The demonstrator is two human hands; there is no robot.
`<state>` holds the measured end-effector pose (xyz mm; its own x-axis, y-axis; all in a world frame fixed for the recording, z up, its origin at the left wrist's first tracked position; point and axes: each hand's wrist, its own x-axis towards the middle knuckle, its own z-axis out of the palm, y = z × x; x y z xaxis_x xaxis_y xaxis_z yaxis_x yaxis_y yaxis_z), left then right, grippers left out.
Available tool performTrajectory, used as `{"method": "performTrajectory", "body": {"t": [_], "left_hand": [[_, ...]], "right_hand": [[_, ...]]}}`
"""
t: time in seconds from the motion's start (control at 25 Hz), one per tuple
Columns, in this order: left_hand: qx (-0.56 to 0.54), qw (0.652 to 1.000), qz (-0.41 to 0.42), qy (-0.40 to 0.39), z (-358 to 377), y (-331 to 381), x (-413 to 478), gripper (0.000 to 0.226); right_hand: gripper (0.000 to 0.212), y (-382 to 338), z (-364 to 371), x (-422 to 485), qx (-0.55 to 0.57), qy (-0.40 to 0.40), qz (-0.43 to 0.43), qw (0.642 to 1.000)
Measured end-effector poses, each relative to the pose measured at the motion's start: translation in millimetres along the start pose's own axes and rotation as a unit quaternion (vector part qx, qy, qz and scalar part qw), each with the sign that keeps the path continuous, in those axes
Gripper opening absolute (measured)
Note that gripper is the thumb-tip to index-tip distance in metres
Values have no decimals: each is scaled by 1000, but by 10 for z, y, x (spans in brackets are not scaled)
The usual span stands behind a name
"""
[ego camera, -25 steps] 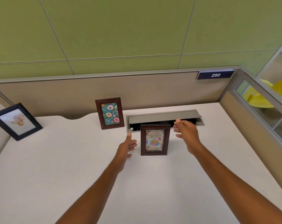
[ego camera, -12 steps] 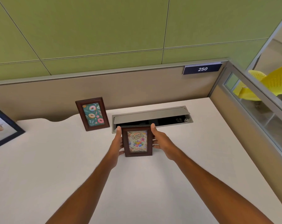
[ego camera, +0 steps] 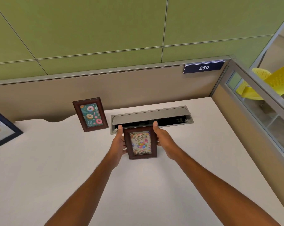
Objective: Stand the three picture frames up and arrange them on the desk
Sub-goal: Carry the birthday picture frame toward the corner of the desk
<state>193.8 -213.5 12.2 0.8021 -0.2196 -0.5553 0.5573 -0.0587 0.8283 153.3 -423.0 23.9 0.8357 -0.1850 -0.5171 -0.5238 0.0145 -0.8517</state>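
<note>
Your birthday frame (ego camera: 141,142) stands upright on the desk (ego camera: 56,168), just in front of the open cable tray (ego camera: 151,119); your left hand (ego camera: 119,144) and right hand (ego camera: 164,142) clasp its two sides — fingers wrapped behind, thumbs up along the edges; the doughnut frame (ego camera: 90,114) stands to its left, the black frame (ego camera: 1,128) at the far left edge.

Black-framed picture with a pale print (ego camera: 1,128), far left of the two-handed grip, is cut off by the left edge. Behind the gripped dark brown wooden birthday-card frame (ego camera: 140,142), the fingers of both hands are hidden. Just beyond the grip, grey metal cable box (ego camera: 170,111): contents too dark to tell.
</note>
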Motion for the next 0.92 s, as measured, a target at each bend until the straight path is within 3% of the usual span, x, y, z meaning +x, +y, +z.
{"method": "performTrajectory", "body": {"t": [0.48,0.8,0.92], "left_hand": [[21,996,18,-90,1067,233,182,89],[53,987,33,-145,2211,548,414,85],[66,985,33,-154,2638,692,575,87]], "right_hand": [[43,-79,-1050,-134,39,88,-29,995],[68,-208,-2102,-61,49,154,-62,985],[64,-273,-2486,59,85,187,-80,975]]}}
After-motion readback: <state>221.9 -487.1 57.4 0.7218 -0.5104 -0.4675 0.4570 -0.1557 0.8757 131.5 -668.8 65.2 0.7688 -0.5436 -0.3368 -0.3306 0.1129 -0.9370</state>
